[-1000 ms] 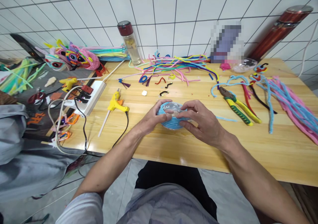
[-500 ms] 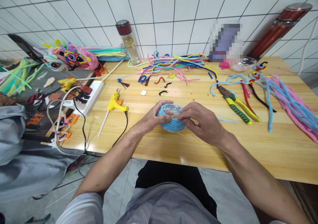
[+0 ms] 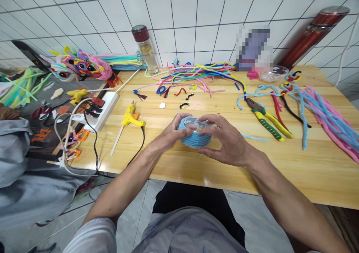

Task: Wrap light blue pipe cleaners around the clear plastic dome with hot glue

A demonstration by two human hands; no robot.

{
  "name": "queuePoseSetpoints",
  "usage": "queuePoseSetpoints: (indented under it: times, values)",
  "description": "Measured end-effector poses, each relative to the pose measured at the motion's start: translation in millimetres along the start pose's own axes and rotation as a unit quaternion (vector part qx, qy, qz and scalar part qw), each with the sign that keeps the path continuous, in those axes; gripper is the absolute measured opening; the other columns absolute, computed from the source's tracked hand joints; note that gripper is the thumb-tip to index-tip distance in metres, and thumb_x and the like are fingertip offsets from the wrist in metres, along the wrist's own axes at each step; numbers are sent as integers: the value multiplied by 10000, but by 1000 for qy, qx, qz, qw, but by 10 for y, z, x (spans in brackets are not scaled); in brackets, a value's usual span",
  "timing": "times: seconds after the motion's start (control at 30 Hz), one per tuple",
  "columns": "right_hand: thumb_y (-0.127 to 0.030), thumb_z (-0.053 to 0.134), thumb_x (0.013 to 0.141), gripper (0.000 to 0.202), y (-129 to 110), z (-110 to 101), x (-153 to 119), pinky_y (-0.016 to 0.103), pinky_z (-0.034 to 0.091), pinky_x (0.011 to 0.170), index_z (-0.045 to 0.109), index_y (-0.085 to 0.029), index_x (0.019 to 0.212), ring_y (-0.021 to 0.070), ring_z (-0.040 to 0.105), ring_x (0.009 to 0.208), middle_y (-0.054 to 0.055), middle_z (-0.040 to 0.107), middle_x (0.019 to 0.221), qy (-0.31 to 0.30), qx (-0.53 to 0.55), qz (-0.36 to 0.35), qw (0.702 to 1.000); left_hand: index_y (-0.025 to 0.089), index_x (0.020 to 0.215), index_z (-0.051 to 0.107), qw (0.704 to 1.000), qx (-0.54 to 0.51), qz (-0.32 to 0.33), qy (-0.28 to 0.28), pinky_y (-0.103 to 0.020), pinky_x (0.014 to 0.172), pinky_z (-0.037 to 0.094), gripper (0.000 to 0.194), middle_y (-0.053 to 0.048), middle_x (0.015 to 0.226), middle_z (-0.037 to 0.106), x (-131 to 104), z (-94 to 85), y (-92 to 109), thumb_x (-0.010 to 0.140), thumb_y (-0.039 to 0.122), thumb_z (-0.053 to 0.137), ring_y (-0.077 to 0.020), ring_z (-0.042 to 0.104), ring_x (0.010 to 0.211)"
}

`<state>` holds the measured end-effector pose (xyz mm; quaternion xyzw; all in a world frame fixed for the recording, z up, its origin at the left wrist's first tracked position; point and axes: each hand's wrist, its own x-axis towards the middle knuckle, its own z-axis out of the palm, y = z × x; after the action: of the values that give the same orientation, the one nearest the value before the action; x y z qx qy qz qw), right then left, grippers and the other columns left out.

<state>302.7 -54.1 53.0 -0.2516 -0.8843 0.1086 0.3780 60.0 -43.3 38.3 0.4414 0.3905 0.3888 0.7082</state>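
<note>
A small round bowl [image 3: 196, 140] wrapped in rows of light blue pipe cleaner is in front of me, its inside clear with whitish patches. My left hand [image 3: 175, 131] grips its left side, with the thumb over the near rim and the fingers behind. My right hand [image 3: 224, 139] spans the right side, fingers at the far rim and thumb low at the near side. A light blue strand [image 3: 255, 137] lies on the table to the right of this hand.
Left stand a yellow glue gun [image 3: 131, 118] and a power strip [image 3: 103, 112] with cables. Pliers [image 3: 265, 120] and pink and blue pipe cleaners [image 3: 331, 114] lie right. A bottle [image 3: 148, 56] and red thermos [image 3: 314, 36] stand behind. A person's grey clothing [image 3: 36, 182] shows far left.
My right hand has opened from a pinch at the bowl's right rim and now spreads around its right side. My left hand keeps its hold.
</note>
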Motion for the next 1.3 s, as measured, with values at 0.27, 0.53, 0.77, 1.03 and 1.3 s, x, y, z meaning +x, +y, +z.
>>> queuePoseSetpoints:
  times: [0.27,0.53,0.77,1.03,1.3]
  values:
    - [-354,752,959,395,6,7,-2,480,656,921,554,-297,1296,321,680,1280,167,621,1427,-4,-18,18,1000,230,1230,614,999,-47,4,-3,-323,815,490,756,-40,1114,705,-9,68,40,664,621,928,-229,672,972]
    - [-365,750,954,360,0,54,-13,487,664,893,553,-287,1245,333,706,1243,179,645,1414,-5,-47,16,999,238,1218,614,1000,-11,3,18,-321,845,474,726,-20,1097,695,0,69,12,644,512,965,-220,653,997]
    - [-366,750,964,359,-1,83,9,482,667,901,577,-288,1269,327,711,1227,168,667,1372,38,-61,21,997,256,1326,625,998,-36,42,36,-361,973,493,810,-54,1200,708,11,115,-26,664,586,954,-260,662,1118]
    - [-350,758,974,394,-43,173,34,522,658,964,590,-266,1321,351,699,1264,191,673,1374,58,-94,21,994,256,1314,621,995,-17,86,48,-358,974,522,730,-55,1228,712,48,95,-160,707,488,955,-261,673,1144]
    - [-319,770,977,426,-29,147,41,529,649,995,574,-299,1355,333,683,1300,159,671,1400,32,-67,22,997,266,1355,556,990,37,96,94,-355,944,529,794,-45,1196,682,41,94,-162,709,525,938,-239,667,1086]
